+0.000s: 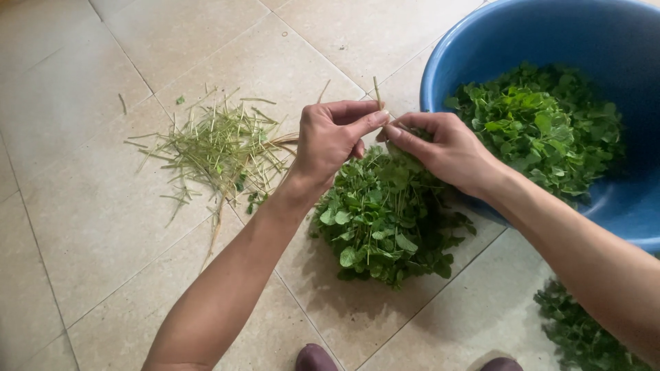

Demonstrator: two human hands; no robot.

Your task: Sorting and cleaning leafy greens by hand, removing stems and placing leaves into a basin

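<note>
Together, left hand (335, 135) and right hand (440, 148) are pinching one stem (377, 94) over the leafy bunch (388, 216); stripping cleanly likely requires a firm, closed grip.

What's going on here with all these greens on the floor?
A person works a bunch of leafy greens over a tiled floor. The left hand pinches a thin stem at its top, and the right hand grips the bunch beside it. Bare stems lie piled to the left; a blue basin on the right holds more greens.
</note>
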